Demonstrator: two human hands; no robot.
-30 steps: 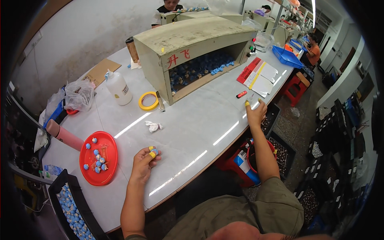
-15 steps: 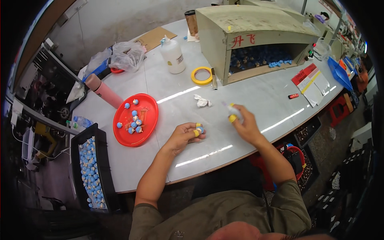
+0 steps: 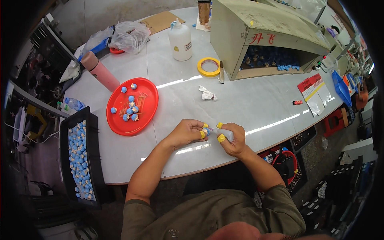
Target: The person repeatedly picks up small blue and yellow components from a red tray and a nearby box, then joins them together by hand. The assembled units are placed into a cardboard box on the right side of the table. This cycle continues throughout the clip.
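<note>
Between the taped fingertips of my left hand (image 3: 188, 133) is a small blue-and-cream figure piece (image 3: 206, 131), round and partly covered by the fingers. My right hand (image 3: 234, 139) is closed around a small translucent squeeze bottle (image 3: 225, 134), its thin nozzle pointing left at the piece. Nozzle and piece are very close; whether they touch I cannot tell. Yellow tape wraps the thumb and forefinger of both hands. To the left, a red round tray (image 3: 149, 96) holds several similar blue pieces (image 3: 132, 105).
Left of the table stands a black crate (image 3: 94, 148) full of blue pieces. Farther back are a pink flask (image 3: 101, 72), a white bottle (image 3: 180, 42), a yellow tape roll (image 3: 209, 67) and a crumpled tissue (image 3: 207, 93). A cream metal housing (image 3: 256, 28) stands at the back right.
My right hand has moved left and down, bringing the squeeze bottle's nozzle to the piece in my left hand. The whole view has also shifted somewhat.
</note>
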